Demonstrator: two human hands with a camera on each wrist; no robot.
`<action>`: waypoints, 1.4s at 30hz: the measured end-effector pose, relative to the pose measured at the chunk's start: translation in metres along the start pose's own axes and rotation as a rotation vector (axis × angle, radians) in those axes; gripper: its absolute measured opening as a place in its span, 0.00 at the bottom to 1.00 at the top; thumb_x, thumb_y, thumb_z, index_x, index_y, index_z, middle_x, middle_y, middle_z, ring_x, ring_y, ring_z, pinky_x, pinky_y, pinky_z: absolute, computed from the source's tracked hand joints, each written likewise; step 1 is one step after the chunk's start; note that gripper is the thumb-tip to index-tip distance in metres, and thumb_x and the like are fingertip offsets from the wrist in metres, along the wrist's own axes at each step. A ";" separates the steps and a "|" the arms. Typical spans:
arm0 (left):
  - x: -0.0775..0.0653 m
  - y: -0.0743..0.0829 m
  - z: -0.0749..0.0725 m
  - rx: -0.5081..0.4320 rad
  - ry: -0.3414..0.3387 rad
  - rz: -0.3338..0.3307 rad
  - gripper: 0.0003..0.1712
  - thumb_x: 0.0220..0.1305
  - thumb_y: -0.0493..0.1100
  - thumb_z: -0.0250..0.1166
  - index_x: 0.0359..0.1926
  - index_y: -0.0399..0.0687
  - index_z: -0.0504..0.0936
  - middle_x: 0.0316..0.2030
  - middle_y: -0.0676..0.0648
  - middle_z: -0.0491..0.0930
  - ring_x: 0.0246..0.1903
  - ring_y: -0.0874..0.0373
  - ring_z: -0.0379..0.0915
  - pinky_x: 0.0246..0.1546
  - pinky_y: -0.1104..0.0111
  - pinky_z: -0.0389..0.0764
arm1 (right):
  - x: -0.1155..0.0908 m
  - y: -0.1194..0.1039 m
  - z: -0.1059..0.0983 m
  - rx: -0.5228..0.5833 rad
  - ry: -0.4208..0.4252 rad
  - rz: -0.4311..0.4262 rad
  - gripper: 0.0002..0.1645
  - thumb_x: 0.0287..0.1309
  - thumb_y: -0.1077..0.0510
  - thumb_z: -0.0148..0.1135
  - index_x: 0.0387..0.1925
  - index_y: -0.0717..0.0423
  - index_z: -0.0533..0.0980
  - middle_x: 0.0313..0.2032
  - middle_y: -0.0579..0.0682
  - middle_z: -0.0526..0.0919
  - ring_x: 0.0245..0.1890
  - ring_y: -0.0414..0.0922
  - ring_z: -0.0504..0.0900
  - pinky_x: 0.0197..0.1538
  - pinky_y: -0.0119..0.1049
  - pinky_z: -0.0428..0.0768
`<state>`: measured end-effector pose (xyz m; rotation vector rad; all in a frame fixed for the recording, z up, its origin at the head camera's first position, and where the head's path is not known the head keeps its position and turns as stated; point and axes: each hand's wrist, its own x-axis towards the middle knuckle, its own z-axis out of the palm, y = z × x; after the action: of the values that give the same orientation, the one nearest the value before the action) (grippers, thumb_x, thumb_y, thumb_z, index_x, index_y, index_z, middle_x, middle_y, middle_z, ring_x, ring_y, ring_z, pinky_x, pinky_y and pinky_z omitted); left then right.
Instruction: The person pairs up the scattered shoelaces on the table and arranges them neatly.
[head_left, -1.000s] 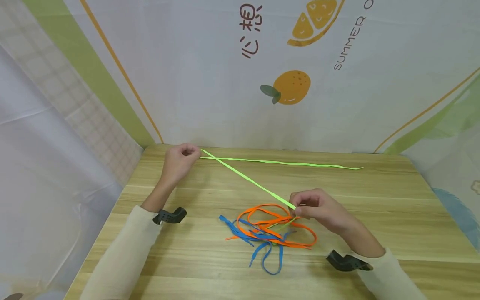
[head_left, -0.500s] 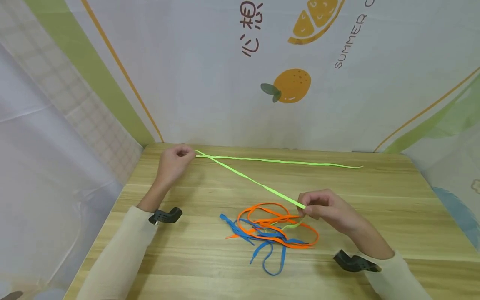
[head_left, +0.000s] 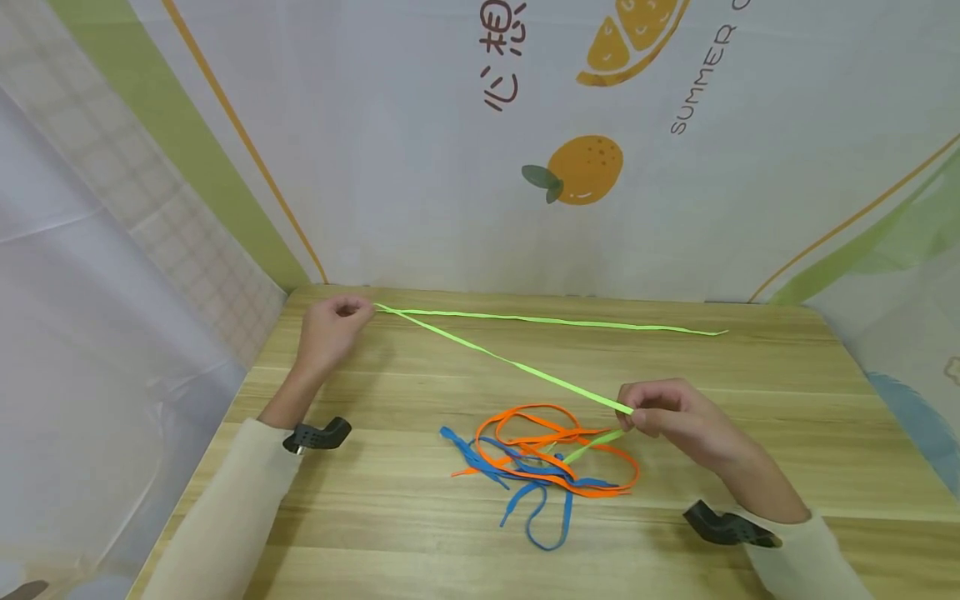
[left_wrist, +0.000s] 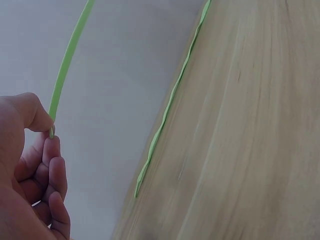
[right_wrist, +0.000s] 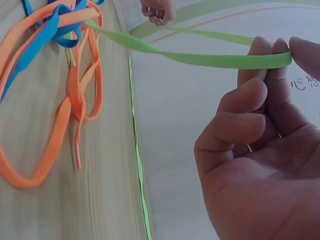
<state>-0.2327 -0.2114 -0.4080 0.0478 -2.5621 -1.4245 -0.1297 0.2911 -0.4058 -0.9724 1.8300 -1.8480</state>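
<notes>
Between thumb and fingertips, my left hand (head_left: 330, 329) pinches one end of a neon-green shoelace (head_left: 468, 344) near the table's far left corner. The lace runs taut on a slant to my right hand (head_left: 678, 417), which pinches it farther along. From those fingertips the rest of it bends back into a tangle, as the right wrist view shows. That tangle of orange shoelaces (head_left: 525, 407) and blue shoelaces (head_left: 566, 517) lies just left of my right hand. A second green shoelace (left_wrist: 164, 120) lies stretched out along the table's far edge.
The wooden table (head_left: 420, 542) ends at the back against a white printed cloth (head_left: 420, 167). More cloth (head_left: 90, 275) hangs at the left side. Each wrist carries a black camera mount (head_left: 321, 435).
My hands have moved apart, the left going left and the right going right. The green lace between them has lengthened, drawing its trailing part out of the tangle, whose blue and orange strands shifted slightly.
</notes>
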 end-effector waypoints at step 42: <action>-0.005 -0.014 -0.015 0.013 0.001 -0.049 0.19 0.75 0.46 0.63 0.52 0.36 0.90 0.46 0.41 0.85 0.42 0.54 0.74 0.40 0.69 0.76 | -0.066 0.011 -0.080 0.275 0.111 -0.037 0.38 0.80 0.77 0.26 0.58 0.59 0.86 0.50 0.45 0.88 0.42 0.44 0.73 0.42 0.43 0.54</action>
<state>-0.2261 -0.2305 -0.4135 0.1139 -2.5870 -1.4245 -0.1406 0.3933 -0.4248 -0.8246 1.5695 -2.1445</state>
